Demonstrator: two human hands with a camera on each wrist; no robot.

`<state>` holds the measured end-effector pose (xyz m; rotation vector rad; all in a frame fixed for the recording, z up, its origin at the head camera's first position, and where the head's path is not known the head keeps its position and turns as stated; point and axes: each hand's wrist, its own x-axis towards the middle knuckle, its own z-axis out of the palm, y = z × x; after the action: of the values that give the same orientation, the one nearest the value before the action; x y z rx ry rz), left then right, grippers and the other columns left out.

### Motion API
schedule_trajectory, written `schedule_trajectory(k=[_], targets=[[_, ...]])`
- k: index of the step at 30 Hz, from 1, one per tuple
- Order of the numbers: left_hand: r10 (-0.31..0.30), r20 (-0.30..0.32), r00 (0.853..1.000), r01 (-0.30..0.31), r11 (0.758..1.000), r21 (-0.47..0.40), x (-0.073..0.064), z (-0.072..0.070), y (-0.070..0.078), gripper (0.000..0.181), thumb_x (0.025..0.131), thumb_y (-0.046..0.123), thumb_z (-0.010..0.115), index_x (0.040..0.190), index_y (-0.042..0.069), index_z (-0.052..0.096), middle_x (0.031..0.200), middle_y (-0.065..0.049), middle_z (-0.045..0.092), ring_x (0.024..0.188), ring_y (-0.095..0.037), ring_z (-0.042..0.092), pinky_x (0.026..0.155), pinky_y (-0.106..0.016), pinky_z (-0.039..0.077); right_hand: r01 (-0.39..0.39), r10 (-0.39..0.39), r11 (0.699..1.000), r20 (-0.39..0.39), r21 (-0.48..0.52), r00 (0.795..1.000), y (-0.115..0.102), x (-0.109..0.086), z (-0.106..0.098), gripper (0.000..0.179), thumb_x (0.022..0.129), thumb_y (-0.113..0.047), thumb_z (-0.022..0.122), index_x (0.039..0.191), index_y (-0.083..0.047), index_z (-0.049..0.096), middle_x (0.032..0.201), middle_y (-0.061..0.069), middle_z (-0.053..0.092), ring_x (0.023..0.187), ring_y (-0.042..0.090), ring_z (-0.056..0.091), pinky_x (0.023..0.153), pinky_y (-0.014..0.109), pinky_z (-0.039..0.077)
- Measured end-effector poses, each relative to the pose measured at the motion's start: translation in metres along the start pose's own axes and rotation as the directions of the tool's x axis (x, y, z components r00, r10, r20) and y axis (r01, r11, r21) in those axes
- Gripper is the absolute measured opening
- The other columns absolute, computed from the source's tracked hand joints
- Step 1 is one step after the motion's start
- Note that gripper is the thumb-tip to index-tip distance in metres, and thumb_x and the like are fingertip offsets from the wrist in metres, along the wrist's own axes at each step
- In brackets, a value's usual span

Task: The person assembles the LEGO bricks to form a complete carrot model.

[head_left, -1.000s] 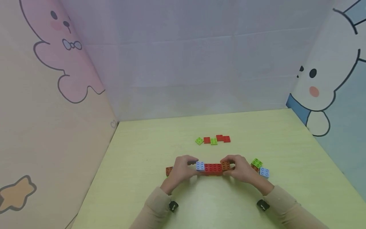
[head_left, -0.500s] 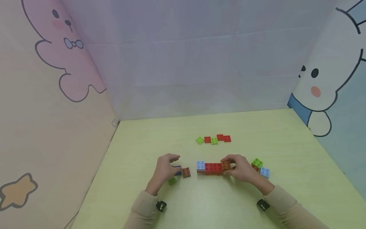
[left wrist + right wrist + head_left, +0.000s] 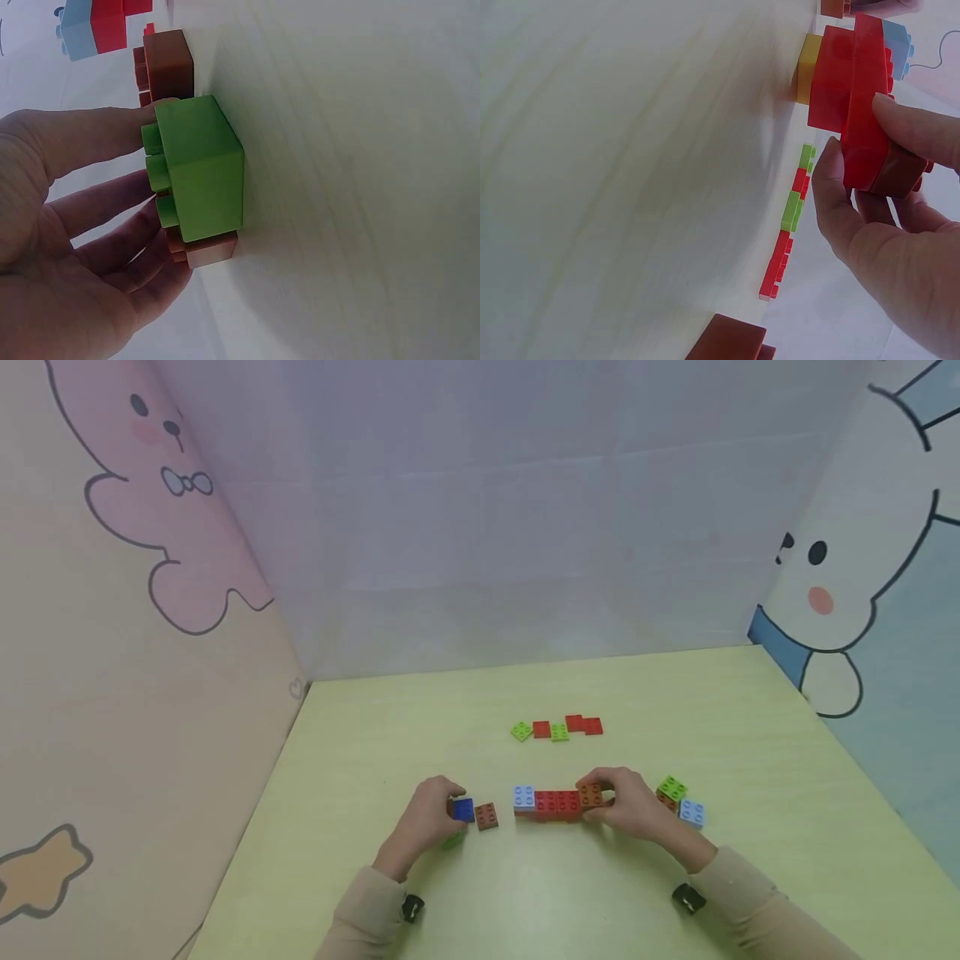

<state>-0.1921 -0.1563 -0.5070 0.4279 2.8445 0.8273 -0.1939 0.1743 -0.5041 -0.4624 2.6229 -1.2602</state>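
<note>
My right hand [image 3: 630,803] grips the brown end of a toy brick assembly [image 3: 557,806] between thumb and fingers. Red bricks form its middle, a light blue brick [image 3: 524,797] tops the left end, and a yellow brick [image 3: 808,69] shows underneath in the right wrist view. To the left, thumb and fingertips of my left hand [image 3: 422,820] close around a dark blue brick [image 3: 463,810]. A green brick [image 3: 202,169] stands in front of that hand in the left wrist view and hides the blue one. Beside the blue brick lies a brown brick [image 3: 487,816].
Right of my right hand sit a green brick [image 3: 672,787] on a brown one and a light blue brick [image 3: 692,813]. Farther back lies a row of flat red plates [image 3: 542,729] and green plates [image 3: 559,732]. Printed walls [image 3: 465,527] border the table [image 3: 375,735].
My left hand has let go of the assembly's light blue end, moved left, and brought its fingers around the dark blue brick. My right hand keeps its grip in place.
</note>
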Motion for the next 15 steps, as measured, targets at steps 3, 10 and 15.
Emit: schedule_trajectory(k=[3,10,15], targets=[[-0.014,0.018,1.000,0.014,1.000,0.017,0.0016,0.0023,-0.0012,0.043,0.068,0.006,0.083,0.107,-0.004,0.068,0.099,-0.008,0.060,0.089,-0.021,0.053,0.076,-0.037,0.048,0.000,0.000,1.000,0.000,-0.006,1.000,0.0002,0.0003,0.0004,0.034,0.077,-0.003,0.079,0.108,-0.007,0.068,0.103,-0.002,0.063,0.102,0.026,0.058,0.084,0.046,0.049],[-0.070,0.053,0.996,0.066,0.996,0.065,0.0049,0.0066,-0.0017,0.037,0.069,0.003,0.080,0.104,-0.001,0.070,0.095,-0.005,0.058,0.093,-0.023,0.053,0.082,-0.040,0.047,0.003,-0.003,1.000,0.001,-0.006,1.000,-0.0004,-0.0001,0.0003,0.034,0.076,-0.003,0.079,0.108,-0.007,0.067,0.101,-0.002,0.063,0.101,0.026,0.059,0.083,0.045,0.049],[-0.101,0.052,0.993,0.098,0.993,0.058,0.0054,0.0071,-0.0014,0.035,0.071,-0.001,0.078,0.105,0.000,0.070,0.095,-0.004,0.058,0.093,-0.022,0.054,0.082,-0.040,0.047,0.005,-0.005,1.000,-0.001,-0.007,1.000,-0.0010,-0.0001,-0.0001,0.034,0.076,-0.003,0.079,0.108,-0.007,0.068,0.101,-0.002,0.063,0.101,0.026,0.059,0.082,0.045,0.049]])
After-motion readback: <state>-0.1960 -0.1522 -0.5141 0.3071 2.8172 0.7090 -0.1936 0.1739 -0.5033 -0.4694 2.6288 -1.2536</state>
